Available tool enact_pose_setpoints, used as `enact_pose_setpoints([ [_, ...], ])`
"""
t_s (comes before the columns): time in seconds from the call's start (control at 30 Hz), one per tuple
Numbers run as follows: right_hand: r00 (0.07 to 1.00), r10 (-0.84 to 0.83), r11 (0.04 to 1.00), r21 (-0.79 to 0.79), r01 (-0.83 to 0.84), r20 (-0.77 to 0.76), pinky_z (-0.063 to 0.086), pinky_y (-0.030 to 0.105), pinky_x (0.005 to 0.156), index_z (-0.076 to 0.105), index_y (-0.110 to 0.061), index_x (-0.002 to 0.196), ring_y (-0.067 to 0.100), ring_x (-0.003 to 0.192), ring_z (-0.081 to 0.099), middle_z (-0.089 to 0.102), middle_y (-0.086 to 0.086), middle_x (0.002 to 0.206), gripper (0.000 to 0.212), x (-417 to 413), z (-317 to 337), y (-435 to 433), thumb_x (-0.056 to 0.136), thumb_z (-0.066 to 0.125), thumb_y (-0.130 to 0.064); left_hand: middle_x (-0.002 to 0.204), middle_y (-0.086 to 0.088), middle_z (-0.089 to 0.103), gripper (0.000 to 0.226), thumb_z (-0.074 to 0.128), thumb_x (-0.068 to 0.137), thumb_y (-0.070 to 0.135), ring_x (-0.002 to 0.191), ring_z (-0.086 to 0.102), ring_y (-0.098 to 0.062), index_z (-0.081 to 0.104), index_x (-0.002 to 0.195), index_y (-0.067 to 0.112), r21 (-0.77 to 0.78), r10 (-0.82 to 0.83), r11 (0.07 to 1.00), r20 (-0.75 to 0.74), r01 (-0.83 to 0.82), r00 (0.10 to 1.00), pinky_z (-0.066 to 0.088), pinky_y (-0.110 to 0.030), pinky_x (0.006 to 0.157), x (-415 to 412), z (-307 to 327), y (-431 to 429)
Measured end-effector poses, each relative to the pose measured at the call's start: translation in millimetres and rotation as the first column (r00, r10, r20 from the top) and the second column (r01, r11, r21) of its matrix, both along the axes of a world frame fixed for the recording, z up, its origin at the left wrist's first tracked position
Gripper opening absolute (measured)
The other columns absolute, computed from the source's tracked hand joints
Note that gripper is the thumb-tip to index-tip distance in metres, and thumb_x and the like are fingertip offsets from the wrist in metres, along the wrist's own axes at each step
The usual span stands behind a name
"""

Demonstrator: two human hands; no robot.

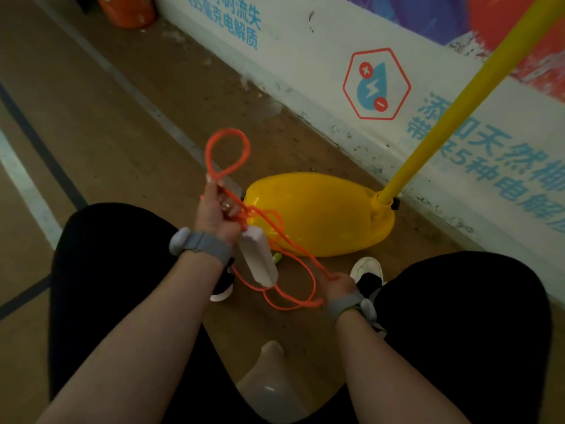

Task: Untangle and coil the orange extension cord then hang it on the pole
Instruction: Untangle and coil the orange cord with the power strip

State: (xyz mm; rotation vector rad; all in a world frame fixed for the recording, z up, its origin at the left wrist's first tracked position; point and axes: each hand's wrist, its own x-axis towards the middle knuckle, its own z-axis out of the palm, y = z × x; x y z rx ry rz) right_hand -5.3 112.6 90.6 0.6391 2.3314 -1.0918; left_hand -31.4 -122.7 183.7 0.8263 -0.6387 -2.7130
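My left hand [215,214] grips a bunch of the thin orange cord [295,249] at the centre of the view. One loop of the cord stands up above its fingers. The cord's white socket block [260,260] hangs just below that hand. From there a strand runs down and right to my right hand [337,284], which pinches it. More loose loops lie on the floor between my feet. The yellow pole [467,96] rises to the upper right from its yellow base [318,214], which sits on the floor just beyond my hands.
A white wall with blue lettering and a red hexagon sign [377,84] runs along the right. An orange container [130,10] stands in the far corner. My knees in black trousers frame both sides. A pale object [272,390] sits between my legs.
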Motion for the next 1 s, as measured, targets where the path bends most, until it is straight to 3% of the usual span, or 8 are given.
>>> enact_pose_setpoints([
  [0.17, 0.943, -0.298, 0.877, -0.346, 0.332, 0.149, 0.043, 0.030, 0.061, 0.065, -0.004, 0.091, 0.020, 0.063, 0.052, 0.058, 0.006, 0.067, 0.009, -15.7, 17.9, -9.2, 0.088, 0.060, -0.011, 0.038, 0.010, 0.032, 0.039, 0.045, 0.099, 0.036, 0.028, 0.028, -0.004, 0.053, 0.067, 0.016, 0.018, -0.098, 0.995, -0.031, 0.098, 0.995, 0.020, -0.013, 0.028, -7.3, 9.9, -17.1],
  [0.37, 0.960, -0.278, 0.821, -0.508, 0.262, 0.046, 0.050, 0.034, 0.070, 0.058, -0.019, 0.088, 0.020, 0.082, 0.059, 0.063, 0.009, 0.094, 0.017, -30.5, 32.3, -21.4, 0.081, 0.071, -0.027, 0.039, 0.011, 0.028, 0.035, 0.041, 0.099, 0.036, 0.029, 0.025, -0.001, 0.048, 0.072, 0.015, -0.065, -0.575, 0.798, 0.217, 0.600, 0.789, 0.017, -0.012, 0.029, 4.3, -6.5, 15.7],
  [0.5, 0.962, -0.061, 0.986, -0.164, 0.017, -0.266, 0.035, 0.047, 0.106, 0.033, -0.014, 0.141, 0.033, 0.131, 0.037, 0.038, 0.015, 0.142, 0.078, -32.5, 38.6, -26.4, 0.079, 0.072, -0.039, 0.039, 0.010, 0.029, 0.036, 0.044, 0.098, 0.034, 0.028, 0.025, -0.001, 0.050, 0.069, 0.012, 0.019, -0.732, 0.660, 0.243, 0.751, 0.637, 0.018, -0.012, 0.028, 11.1, -3.5, 15.8],
  [0.6, 0.941, 0.053, 0.997, 0.065, -0.033, -0.334, 0.017, 0.047, 0.115, 0.009, -0.026, 0.152, 0.037, 0.144, 0.009, 0.004, 0.018, 0.157, 0.089, -25.5, 40.9, -30.9, 0.084, 0.064, -0.045, 0.039, 0.010, 0.030, 0.034, 0.050, 0.090, 0.036, 0.028, 0.027, -0.002, 0.053, 0.065, 0.012, 0.058, -0.790, 0.608, 0.151, 0.792, 0.595, 0.019, -0.012, 0.029, 11.1, -1.9, 15.3],
  [0.67, 0.920, 0.166, 0.984, 0.116, -0.132, -0.355, 0.014, 0.047, 0.115, 0.014, -0.026, 0.151, 0.037, 0.145, 0.007, 0.005, 0.018, 0.158, 0.082, -20.1, 38.4, -35.9, 0.086, 0.049, -0.060, 0.040, 0.009, 0.032, 0.034, 0.055, 0.087, 0.037, 0.028, 0.029, -0.002, 0.055, 0.063, 0.013, 0.067, -0.837, 0.548, 0.048, 0.834, 0.546, 0.020, -0.012, 0.031, 10.3, -2.7, 14.5],
  [0.77, 0.848, 0.346, 0.935, 0.224, -0.275, -0.403, 0.014, 0.050, 0.114, 0.040, -0.016, 0.143, 0.038, 0.144, 0.016, 0.026, 0.016, 0.154, 0.110, -13.5, 29.2, -44.5, 0.069, 0.004, -0.089, 0.041, 0.009, 0.036, 0.030, 0.072, 0.080, 0.032, 0.030, 0.026, -0.003, 0.056, 0.064, 0.013, 0.085, -0.883, 0.445, -0.124, 0.891, 0.453, 0.022, -0.012, 0.033, 9.8, -5.0, 12.3],
  [0.87, 0.768, 0.365, 0.925, 0.111, -0.364, -0.527, 0.024, 0.045, 0.114, 0.057, -0.013, 0.127, 0.035, 0.136, 0.034, 0.046, 0.015, 0.142, 0.081, -16.4, 30.4, -51.1, 0.081, 0.028, -0.073, 0.044, 0.009, 0.028, 0.029, 0.075, 0.079, 0.031, 0.032, 0.023, -0.003, 0.057, 0.066, 0.013, 0.097, -0.895, 0.385, -0.205, 0.918, 0.397, 0.025, -0.012, 0.032, 8.9, -6.7, 10.2],
  [1.0, 0.869, 0.190, 0.872, -0.329, -0.364, -0.458, 0.044, 0.010, 0.073, 0.066, -0.017, 0.087, 0.012, 0.090, 0.059, 0.065, 0.007, 0.095, 0.012, -23.3, 50.4, -53.3, 0.092, 0.058, -0.023, 0.042, 0.009, 0.038, 0.027, 0.074, 0.080, 0.030, 0.033, 0.022, -0.003, 0.059, 0.067, 0.013, 0.135, -0.890, 0.376, -0.224, 0.917, 0.398, 0.027, -0.013, 0.033, 8.4, -9.7, 7.6],
])
